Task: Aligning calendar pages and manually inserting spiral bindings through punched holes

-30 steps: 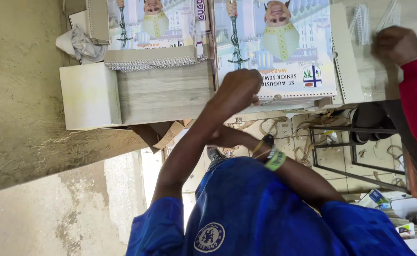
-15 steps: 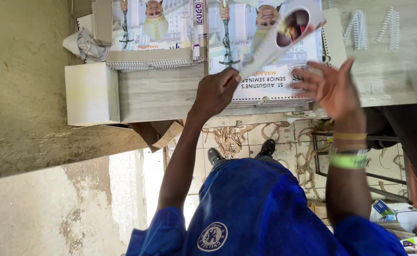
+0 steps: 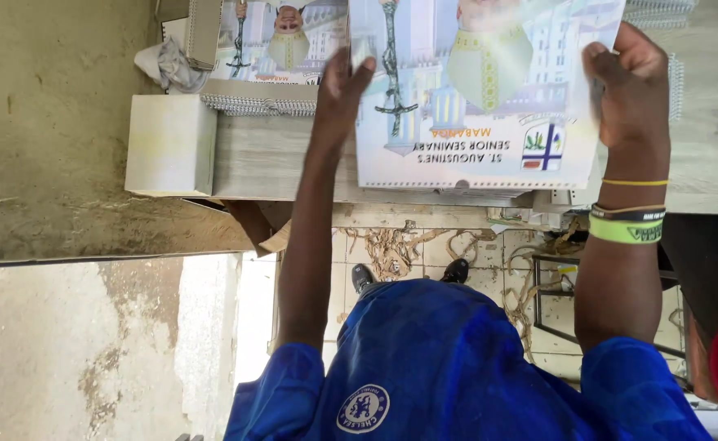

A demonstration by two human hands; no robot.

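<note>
Both hands have come up to the printed sheet since half a second ago, when the right one hovered spread and free of it and a page was curling over in the air; that page now lies flat. Seen from the head camera, the left hand (image 3: 338, 90) presses its fingers on the left edge of the large glossy calendar sheet (image 3: 481, 98), and the right hand (image 3: 632, 86) grips the right edge, so the sheet is held square from both sides, probably to line it up with the stack beneath. It rests on the wooden table (image 3: 277, 159), with its wire-bound edge near the person. To the left lie a second printed calendar (image 3: 285, 41), a row of wire binding coils (image 3: 257, 104), and a plain white box (image 3: 171, 144). Wristbands (image 3: 626, 224) circle the right wrist.
</note>
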